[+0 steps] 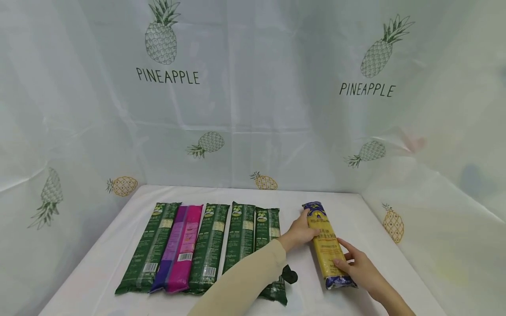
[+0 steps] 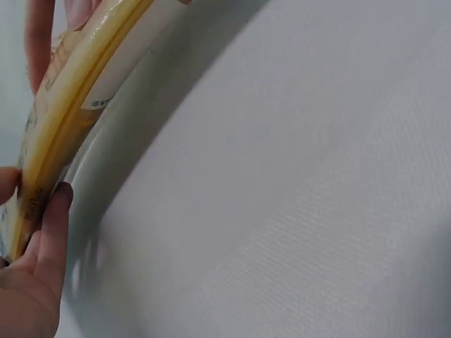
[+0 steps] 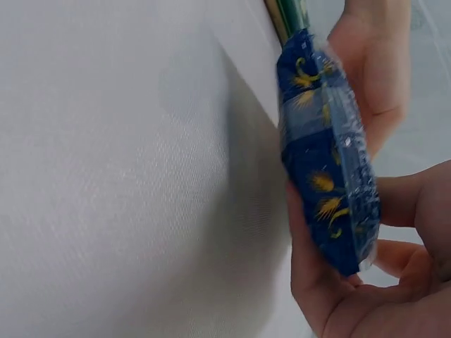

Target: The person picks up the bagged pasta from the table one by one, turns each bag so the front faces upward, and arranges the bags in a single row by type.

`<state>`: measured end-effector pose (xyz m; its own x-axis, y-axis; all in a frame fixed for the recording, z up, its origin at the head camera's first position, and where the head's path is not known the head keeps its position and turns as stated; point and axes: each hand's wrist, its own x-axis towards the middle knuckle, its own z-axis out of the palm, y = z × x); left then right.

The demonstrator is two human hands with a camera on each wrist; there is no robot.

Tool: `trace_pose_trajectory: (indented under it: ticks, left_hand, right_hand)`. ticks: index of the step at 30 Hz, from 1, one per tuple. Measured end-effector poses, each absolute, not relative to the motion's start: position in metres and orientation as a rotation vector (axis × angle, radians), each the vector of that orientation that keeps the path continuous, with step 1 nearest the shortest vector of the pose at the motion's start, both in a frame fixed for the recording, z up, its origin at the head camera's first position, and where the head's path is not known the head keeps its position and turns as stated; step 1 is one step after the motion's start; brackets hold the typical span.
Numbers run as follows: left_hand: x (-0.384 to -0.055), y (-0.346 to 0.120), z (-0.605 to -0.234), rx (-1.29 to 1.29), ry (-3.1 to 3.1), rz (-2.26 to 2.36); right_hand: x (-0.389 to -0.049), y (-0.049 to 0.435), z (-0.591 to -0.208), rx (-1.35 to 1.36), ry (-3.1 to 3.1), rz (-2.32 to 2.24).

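Note:
A yellow spaghetti pack [image 1: 327,245] with dark blue ends is held between both hands on the right of the table. My left hand [image 1: 300,230] grips its far part, thumb on the front; in the left wrist view its fingers [image 2: 53,239] lie along the underside. My right hand [image 1: 359,265] holds the near right edge, with the thumb over the printed face. Seen from the right wrist, the pack's blue end [image 3: 328,155] is raised over the white cloth, casting a shadow, and the right hand's fingers curl round it.
To the left, several green spaghetti packs [image 1: 209,248] lie side by side, with a pink and purple pack [image 1: 179,250] among them. The beige left sleeve [image 1: 245,281] passes over the nearest green pack [image 1: 267,226]. A pineapple-print curtain [image 1: 253,101] rises behind the white table [image 1: 316,197].

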<state>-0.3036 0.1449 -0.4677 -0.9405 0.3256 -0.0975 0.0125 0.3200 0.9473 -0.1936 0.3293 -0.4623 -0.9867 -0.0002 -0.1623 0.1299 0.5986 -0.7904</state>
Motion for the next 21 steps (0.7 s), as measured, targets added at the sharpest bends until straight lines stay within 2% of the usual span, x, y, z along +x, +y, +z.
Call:
trace_pose_trajectory:
  ticks: [9, 21]
  left_hand:
    - [-0.302, 0.144, -0.474, 0.362, 2.375, 1.556]
    - [-0.317, 0.155, -0.499, 0.330, 2.534, 1.453]
  right_hand:
    - [-0.202, 0.332, -0.470, 0.089, 2.769, -1.142]
    - [-0.206, 0.338, -0.466, 0.015, 2.841, -0.882]
